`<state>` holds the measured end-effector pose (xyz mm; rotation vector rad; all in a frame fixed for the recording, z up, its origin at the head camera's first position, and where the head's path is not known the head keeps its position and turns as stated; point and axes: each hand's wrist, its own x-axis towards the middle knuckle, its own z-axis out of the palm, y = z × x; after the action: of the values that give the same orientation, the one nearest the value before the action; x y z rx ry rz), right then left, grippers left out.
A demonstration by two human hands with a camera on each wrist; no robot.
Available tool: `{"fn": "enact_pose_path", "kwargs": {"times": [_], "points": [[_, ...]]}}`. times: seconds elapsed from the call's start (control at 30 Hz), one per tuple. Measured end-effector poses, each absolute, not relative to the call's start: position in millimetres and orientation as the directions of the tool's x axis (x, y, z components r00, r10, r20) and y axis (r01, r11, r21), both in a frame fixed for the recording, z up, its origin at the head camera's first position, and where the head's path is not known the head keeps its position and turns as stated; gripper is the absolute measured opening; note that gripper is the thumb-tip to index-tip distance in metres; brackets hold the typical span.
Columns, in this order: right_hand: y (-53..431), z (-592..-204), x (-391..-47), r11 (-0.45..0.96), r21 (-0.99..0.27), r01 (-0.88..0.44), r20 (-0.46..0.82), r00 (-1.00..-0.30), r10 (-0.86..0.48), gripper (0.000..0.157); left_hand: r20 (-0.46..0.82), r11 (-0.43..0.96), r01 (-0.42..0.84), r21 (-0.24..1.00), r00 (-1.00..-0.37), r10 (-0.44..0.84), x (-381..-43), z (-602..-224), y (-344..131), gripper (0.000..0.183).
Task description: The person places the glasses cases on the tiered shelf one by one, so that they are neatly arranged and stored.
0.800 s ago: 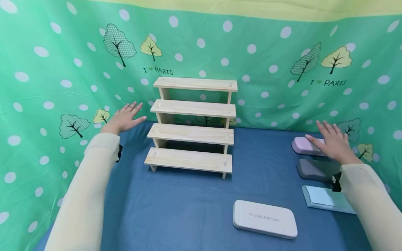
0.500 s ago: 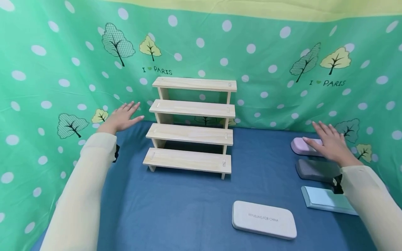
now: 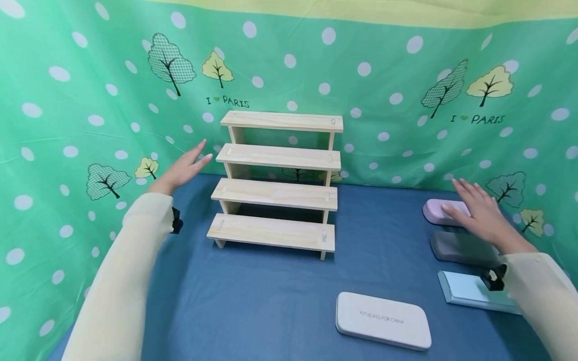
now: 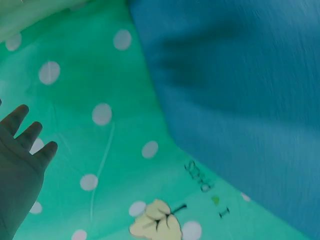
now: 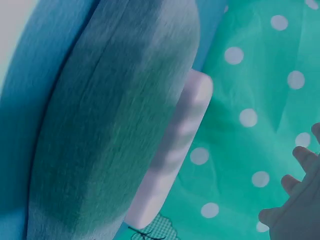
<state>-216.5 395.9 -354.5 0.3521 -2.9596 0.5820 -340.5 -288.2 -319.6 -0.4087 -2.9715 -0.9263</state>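
My left hand (image 3: 182, 169) hovers to the left of a four-step wooden display rack (image 3: 273, 194), its fingers straight and holding nothing. In the left wrist view part of that hand (image 4: 20, 170) shows at the left edge. On the right, my right hand (image 3: 485, 215) is held with spread fingers above a pink case (image 3: 437, 211) and a dark grey case (image 3: 460, 248), partly hiding both. A light blue case (image 3: 474, 291) lies nearer, partly behind the right wrist. In front of the rack lies a white case (image 3: 383, 320) with printed lettering.
A green polka-dot cloth with tree prints (image 3: 384, 75) hangs as a wall behind and at the left. Blue cloth (image 3: 253, 296) covers the table surface. The rack's back stands close to the hanging cloth.
The left hand has turned more edge-on, its fingers now overlapping in view. The right hand has shifted slightly right and down in the picture. The cases and rack stay in place.
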Motion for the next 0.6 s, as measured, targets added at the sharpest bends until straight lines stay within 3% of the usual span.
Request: {"fn": "enact_pose_path", "kwargs": {"times": [0.33,0.6], "points": [[381.1,-352.0,-190.1,0.79,-0.47,-0.393,0.253,-0.918,-0.306,0.069,0.087,0.674,0.215,0.706,-0.972,0.219,-339.1,-318.8,-266.4,0.078],[357.1,-359.8,-163.8,0.66,-0.529,-0.533,0.36,-0.846,-0.394,0.071,0.049,0.57,0.139,0.809,-0.984,0.171,-329.8,-308.6,-239.6,0.069]]}}
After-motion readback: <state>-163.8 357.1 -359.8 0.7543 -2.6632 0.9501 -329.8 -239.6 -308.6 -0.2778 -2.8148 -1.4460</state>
